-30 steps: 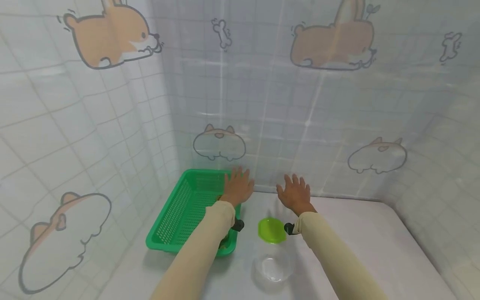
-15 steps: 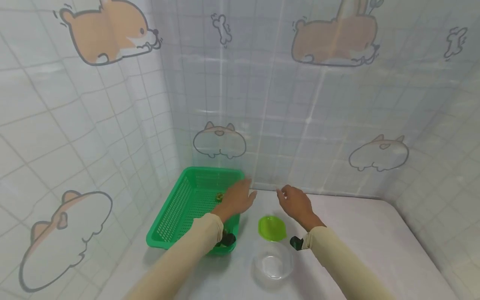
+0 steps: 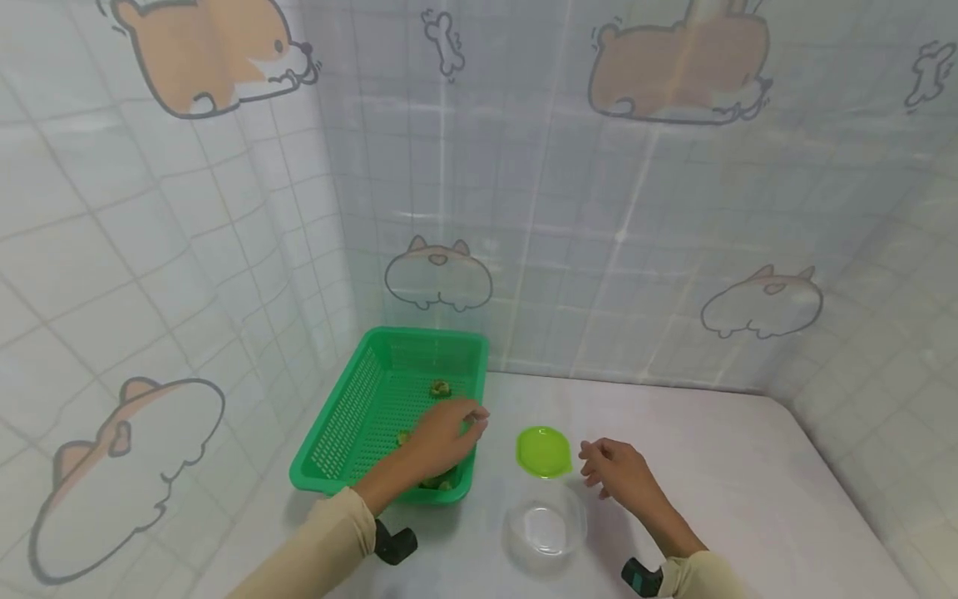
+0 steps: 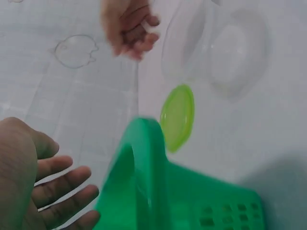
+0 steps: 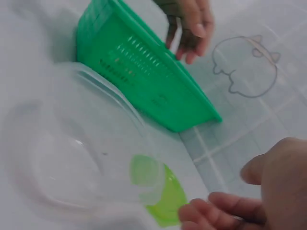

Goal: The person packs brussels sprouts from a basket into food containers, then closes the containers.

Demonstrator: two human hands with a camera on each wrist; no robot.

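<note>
My left hand [image 3: 444, 439] hovers over the right side of a green slotted plastic basket [image 3: 427, 348], its fingers loosely bent and nothing in them. Small brownish-green pieces [image 3: 440, 388] lie inside the basket, some hidden beneath that hand. To the right, my right hand [image 3: 619, 476] is held beside a lime-green lid [image 3: 544, 453], fingers relaxed and holding nothing. A clear plastic bowl [image 3: 547, 531] stands on the white surface just in front of the lid. In the left wrist view, the left hand [image 4: 57, 187] has its fingers spread near the basket's rim [image 4: 146, 139].
White tiled-pattern sheeting [image 3: 524, 208] with dog drawings rises behind and on both sides of the white tabletop [image 3: 718, 466]. The basket stands close to the left and back sheeting. Dark devices [image 3: 395, 545] are worn at both wrists.
Both hands have drawn back from the rear sheeting toward the person, the left now over the basket, the right beside the lid. Their fingers went from outstretched to loosely bent.
</note>
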